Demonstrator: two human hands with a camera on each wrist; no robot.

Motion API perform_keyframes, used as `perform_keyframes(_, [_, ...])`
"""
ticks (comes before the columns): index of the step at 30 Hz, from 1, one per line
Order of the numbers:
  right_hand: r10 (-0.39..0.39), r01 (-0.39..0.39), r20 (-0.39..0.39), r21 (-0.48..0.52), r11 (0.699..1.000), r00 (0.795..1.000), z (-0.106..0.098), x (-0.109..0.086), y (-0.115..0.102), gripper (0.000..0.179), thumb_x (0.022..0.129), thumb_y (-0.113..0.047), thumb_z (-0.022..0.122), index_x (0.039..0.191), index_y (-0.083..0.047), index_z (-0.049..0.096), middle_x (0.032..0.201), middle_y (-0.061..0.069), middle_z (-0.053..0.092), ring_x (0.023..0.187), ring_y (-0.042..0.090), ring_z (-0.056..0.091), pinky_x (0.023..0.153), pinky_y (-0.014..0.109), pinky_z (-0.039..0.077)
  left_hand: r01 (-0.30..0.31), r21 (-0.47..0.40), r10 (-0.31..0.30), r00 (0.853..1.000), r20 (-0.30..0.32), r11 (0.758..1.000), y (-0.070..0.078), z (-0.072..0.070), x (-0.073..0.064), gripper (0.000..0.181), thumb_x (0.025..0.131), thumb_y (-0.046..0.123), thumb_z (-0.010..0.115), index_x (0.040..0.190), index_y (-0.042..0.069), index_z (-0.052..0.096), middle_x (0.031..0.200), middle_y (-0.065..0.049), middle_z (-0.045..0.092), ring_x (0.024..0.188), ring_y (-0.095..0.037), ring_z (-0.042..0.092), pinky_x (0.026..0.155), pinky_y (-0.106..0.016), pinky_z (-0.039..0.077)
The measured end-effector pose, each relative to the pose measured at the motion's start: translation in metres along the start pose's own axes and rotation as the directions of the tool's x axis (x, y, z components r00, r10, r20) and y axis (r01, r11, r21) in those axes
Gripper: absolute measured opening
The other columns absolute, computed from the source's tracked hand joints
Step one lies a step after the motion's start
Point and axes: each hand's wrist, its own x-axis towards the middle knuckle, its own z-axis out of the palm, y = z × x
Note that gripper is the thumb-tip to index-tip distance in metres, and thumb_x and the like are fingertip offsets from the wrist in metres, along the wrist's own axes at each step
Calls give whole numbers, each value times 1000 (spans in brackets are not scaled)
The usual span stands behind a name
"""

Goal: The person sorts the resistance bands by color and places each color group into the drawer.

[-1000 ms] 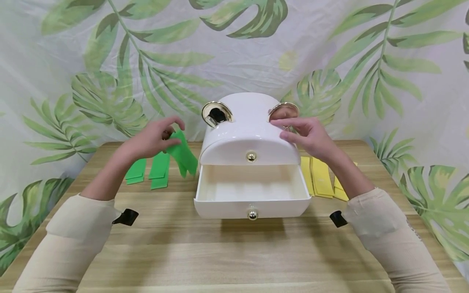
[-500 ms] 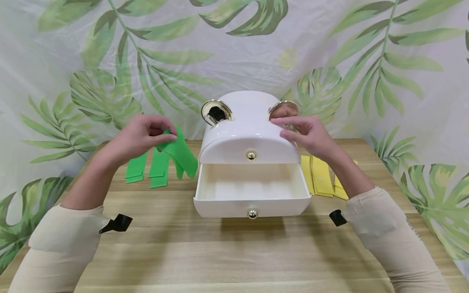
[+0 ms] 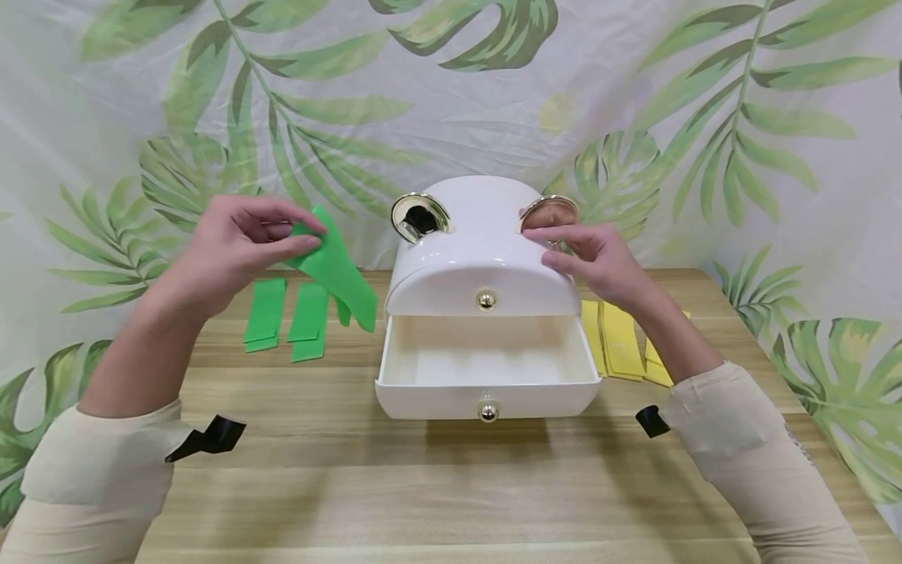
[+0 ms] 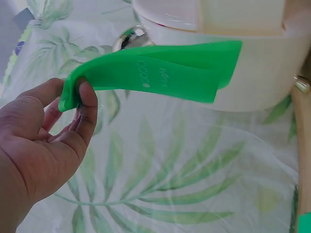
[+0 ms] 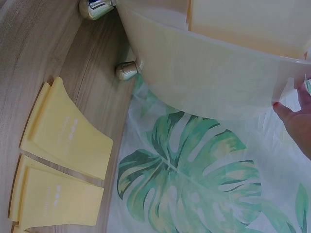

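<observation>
My left hand pinches a flat, stretchy green resistance band by one end, thumb against fingers. The band hangs folded towards the left side of the white drawer box. Faint printing and a row of small circles show on it in the left wrist view, where it reaches out from the fingertips of that hand. My right hand rests its thumb and fingers on the box top, just below the gold right ear. The lower drawer is pulled out, its inside bare.
Left of the box, two green band piles lie on the wooden table. Several yellow bands lie to its right, partly behind my right forearm. A leaf-print cloth hangs behind the table.
My left hand has moved left and up, drawing the green band away from the box and higher. The right hand and the drawer box have stayed put.
</observation>
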Motion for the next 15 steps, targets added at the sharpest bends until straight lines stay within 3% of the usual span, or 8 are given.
perform_keyframes(4, [-3,3,-1,-1,1000,1000,0,0,0,36,93,11,64,122,-6,77,123,-2,74,129,19,54,101,28,47,-45,-77,42,998,-45,996,11,5,-1,19,88,-22,65,93,-8,77,71,-6,71,56,-11,53,62,-19,50])
perform_keyframes(9, [6,-6,-4,-13,1000,1000,0,0,-1,33,93,10,64,123,0,75,122,-5,74,130,18,54,99,27,48,-111,-166,97,991,-88,980,22,13,-1,21,85,-26,64,93,-11,76,50,-5,54,51,-15,21,47,-24,24])
perform_keyframes(15, [13,-13,-4,-31,999,1000,0,0,-2,32,93,10,64,125,9,70,123,-6,73,131,18,53,104,28,45,-191,-341,194,981,-25,920,28,20,-2,24,85,-28,64,100,-13,75,78,-11,74,51,-13,18,45,-23,17])
